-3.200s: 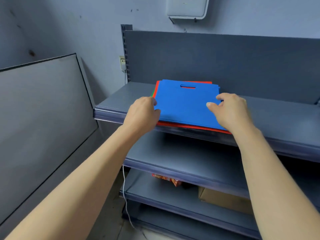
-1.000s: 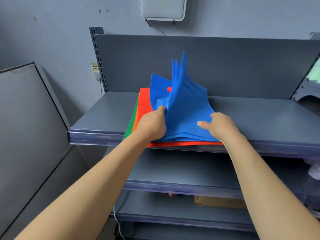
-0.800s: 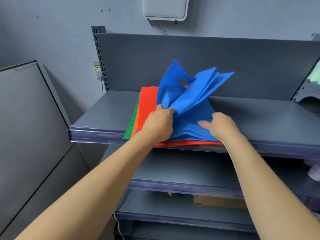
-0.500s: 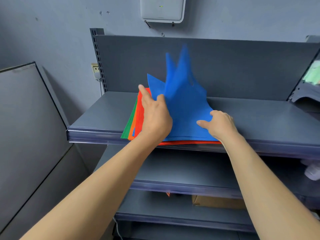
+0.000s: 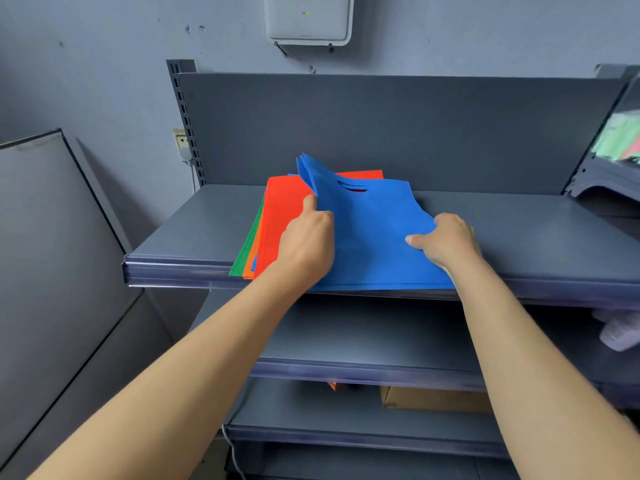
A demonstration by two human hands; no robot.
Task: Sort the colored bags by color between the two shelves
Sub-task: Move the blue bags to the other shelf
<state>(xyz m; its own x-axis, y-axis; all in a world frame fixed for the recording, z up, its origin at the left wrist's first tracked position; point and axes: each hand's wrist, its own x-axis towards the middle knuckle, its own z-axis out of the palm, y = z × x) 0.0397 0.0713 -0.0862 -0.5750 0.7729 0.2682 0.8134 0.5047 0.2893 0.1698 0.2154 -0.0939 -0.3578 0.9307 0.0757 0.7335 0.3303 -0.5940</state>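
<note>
Blue bags (image 5: 374,244) uppermost in a mixed pile on the top shelf (image 5: 194,230), front edges right at the shelf's front; red bags (image 5: 284,209) beneath, slivers of orange bag (image 5: 250,266) and green bag (image 5: 246,245) fanned out at the left. Left hand (image 5: 306,240) pinching the blue bundle's left edge, thumb up against the raised back corner, fingers tucked out of sight underneath. Right hand (image 5: 446,240) clamped on the right edge, thumb on top, fingers curled round the side. Looks like the start of lifting the blues away as one lot. Main risk: an unclean split. Cannot tell the depth of the hidden left fingers, so may well scoop a red one into the bundle or leave a blue one behind. Note also a strip of blue low at the left beside the orange, possibly a stray deeper down, easy to miss. Second risk: sag. Thin, limp-looking fabric gripped only at two edges, hence likely to droop in the middle and shed sheets on the way. Third: drag. With the pile so far forward, any slide instead of a clean lift liable to take red, orange and green along, off the edge toward the lower shelf (image 5: 363,334). Safer to raise first, then carry.
</note>
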